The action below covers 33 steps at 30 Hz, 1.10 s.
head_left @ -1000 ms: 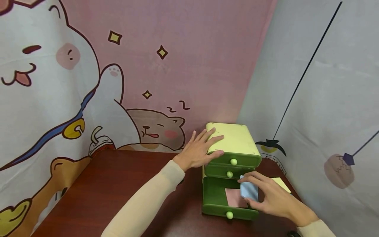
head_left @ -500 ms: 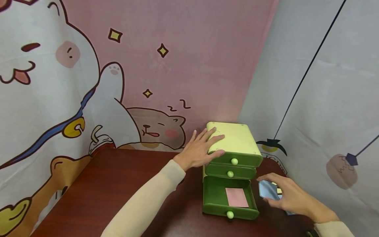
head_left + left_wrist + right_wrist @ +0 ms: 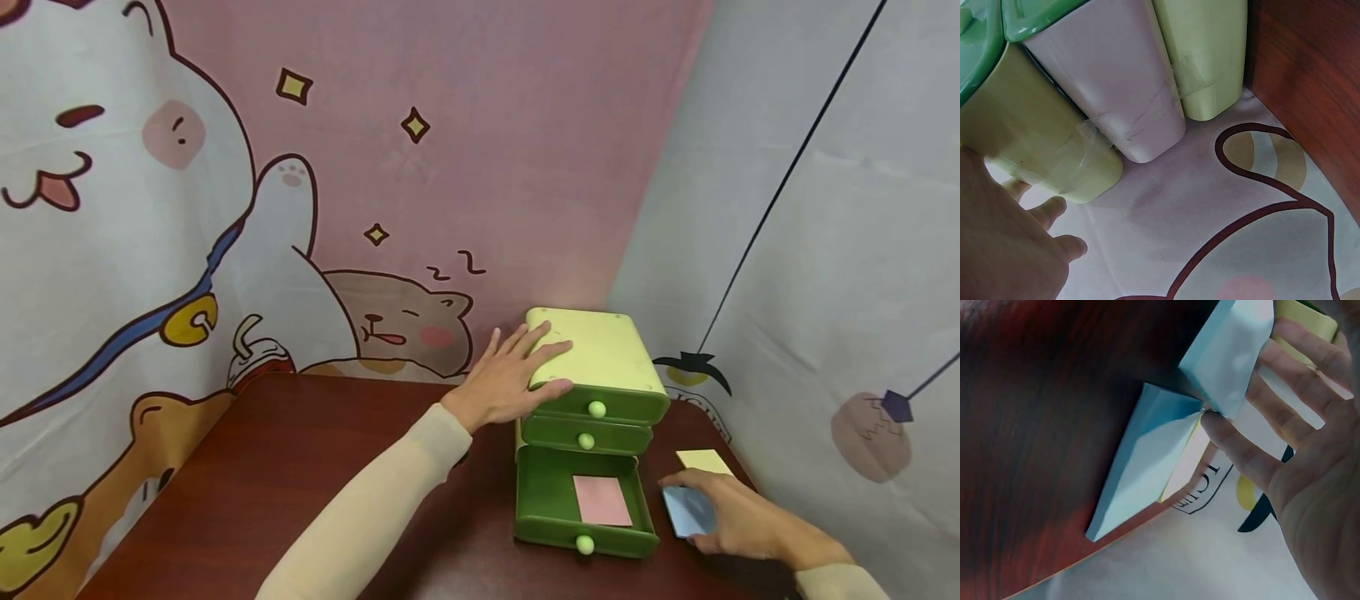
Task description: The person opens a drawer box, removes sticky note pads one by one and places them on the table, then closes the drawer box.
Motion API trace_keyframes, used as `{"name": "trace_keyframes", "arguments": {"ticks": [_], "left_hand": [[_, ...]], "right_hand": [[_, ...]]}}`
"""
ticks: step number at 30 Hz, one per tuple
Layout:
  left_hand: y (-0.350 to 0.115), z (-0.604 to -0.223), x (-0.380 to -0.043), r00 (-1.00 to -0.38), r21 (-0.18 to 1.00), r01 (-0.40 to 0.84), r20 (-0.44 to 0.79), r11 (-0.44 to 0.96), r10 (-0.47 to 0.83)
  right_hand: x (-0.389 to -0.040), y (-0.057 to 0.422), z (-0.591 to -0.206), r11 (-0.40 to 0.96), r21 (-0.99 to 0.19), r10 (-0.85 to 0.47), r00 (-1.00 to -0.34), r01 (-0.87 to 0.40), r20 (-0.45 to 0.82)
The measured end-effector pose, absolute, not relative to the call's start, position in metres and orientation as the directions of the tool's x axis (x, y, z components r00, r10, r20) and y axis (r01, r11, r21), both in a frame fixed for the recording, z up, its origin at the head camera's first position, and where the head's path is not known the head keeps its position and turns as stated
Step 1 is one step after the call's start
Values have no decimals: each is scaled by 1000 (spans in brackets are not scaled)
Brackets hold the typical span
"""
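Note:
My left hand (image 3: 506, 379) rests with spread fingers on the pale yellow top of a small green drawer cabinet (image 3: 607, 350). The bottom drawer (image 3: 543, 528) is pulled out, and a pink sticky note pad (image 3: 602, 500) lies inside it. To the right of that drawer, my right hand (image 3: 738, 512) holds a light blue sticky note pad (image 3: 688, 510) between thumb and fingers, low over the table. Seen in the right wrist view, a second blue pad (image 3: 1141, 469) lies just beside the held one. A yellow sticky note pad (image 3: 705, 461) lies behind the right hand.
The dark red-brown table (image 3: 315, 483) stretches left of the cabinet. A cloth with cartoon cats (image 3: 480, 150) hangs behind it, and a greyish cloth (image 3: 825, 275) hangs at the right edge. In the left wrist view, clear tape (image 3: 1088, 144) crosses the cabinet's side.
My right hand has carried the blue sticky note pad out of the open drawer, rightward and down beside it. The pink pad now shows fully. The left hand has stayed on the cabinet.

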<state>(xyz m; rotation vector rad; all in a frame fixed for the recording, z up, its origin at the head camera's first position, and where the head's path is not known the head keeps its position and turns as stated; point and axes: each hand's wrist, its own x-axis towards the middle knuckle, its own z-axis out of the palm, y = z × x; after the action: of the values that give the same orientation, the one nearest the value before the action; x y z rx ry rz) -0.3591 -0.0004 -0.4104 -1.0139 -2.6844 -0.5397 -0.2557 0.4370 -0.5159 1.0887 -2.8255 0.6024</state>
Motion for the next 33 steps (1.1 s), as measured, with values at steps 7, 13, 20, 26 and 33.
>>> {"name": "trace_keyframes", "arguments": {"ticks": [7, 13, 20, 26, 33], "left_hand": [[0, -410, -359, -743, 265, 666, 323, 698, 586], [1, -411, -360, -742, 267, 668, 319, 695, 590], [1, -412, -360, -742, 264, 667, 324, 697, 587], [1, -412, -360, -740, 270, 670, 318, 692, 593], [0, -412, -360, -742, 267, 667, 324, 696, 587]], "right_hand": [[-259, 435, -522, 674, -345, -648, -747, -653, 149], [-258, 430, -517, 704, -345, -629, -771, -621, 102], [-257, 425, -517, 720, -307, -629, -772, -622, 90], [-255, 420, -514, 739, -259, -619, -778, -622, 104], [-251, 416, -511, 754, -203, -609, -780, -625, 141]]}}
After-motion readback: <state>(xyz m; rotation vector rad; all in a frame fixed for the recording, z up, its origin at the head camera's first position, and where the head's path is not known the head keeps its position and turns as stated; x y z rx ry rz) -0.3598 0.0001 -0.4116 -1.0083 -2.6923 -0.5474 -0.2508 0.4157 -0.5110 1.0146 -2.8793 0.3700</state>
